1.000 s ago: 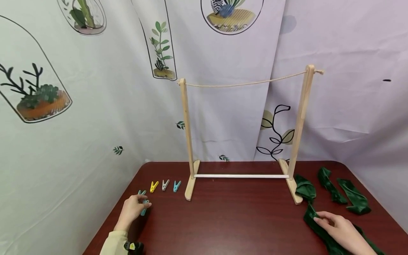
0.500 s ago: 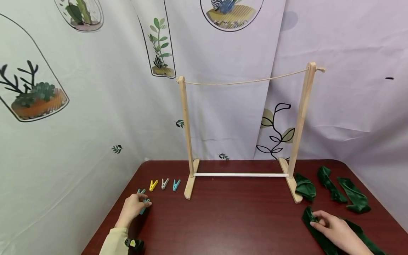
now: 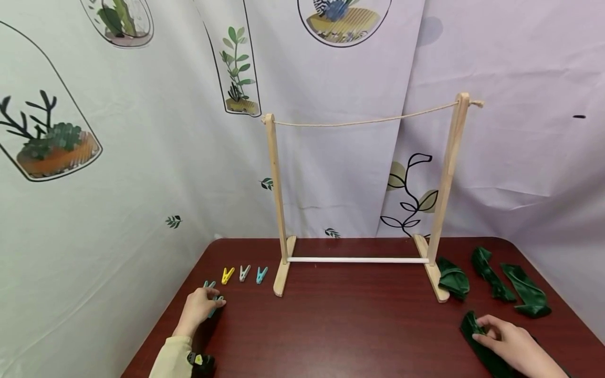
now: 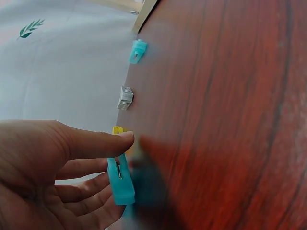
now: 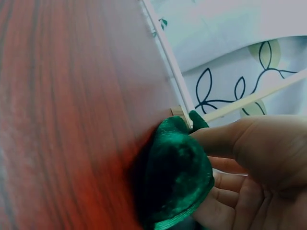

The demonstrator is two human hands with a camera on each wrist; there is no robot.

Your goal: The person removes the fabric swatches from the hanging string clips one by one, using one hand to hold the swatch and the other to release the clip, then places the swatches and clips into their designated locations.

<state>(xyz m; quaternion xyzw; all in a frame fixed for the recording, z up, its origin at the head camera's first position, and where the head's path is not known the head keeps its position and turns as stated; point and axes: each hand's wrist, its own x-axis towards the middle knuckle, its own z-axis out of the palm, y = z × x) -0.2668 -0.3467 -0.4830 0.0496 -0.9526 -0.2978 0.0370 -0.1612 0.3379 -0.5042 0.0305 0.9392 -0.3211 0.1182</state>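
My left hand (image 3: 197, 308) pinches a teal clothespin (image 4: 121, 182) between thumb and fingers at the table's left side. Just beyond it lies another teal clothespin (image 3: 209, 284), partly behind the fingers. A yellow clothespin (image 3: 228, 275), a white one (image 3: 244, 273) and a blue one (image 3: 261, 275) form a row farther back. On the right, my right hand (image 3: 512, 344) pinches the end of a dark green velvet strip (image 5: 177, 177). The strip trails back under the hand, which hides part of it. Other green velvet pieces (image 3: 493, 275) lie beyond it.
A wooden stand with two posts (image 3: 446, 178) is at the back of the dark red table (image 3: 350, 325). A cord (image 3: 350, 124) runs between the post tops, and a white rod (image 3: 356, 260) joins the feet. A patterned curtain (image 3: 331, 184) hangs behind.
The right hand has drawn its green strip away from the velvet piece by the stand's foot; a gap now shows between them. My left hand stays in place with its clothespin.
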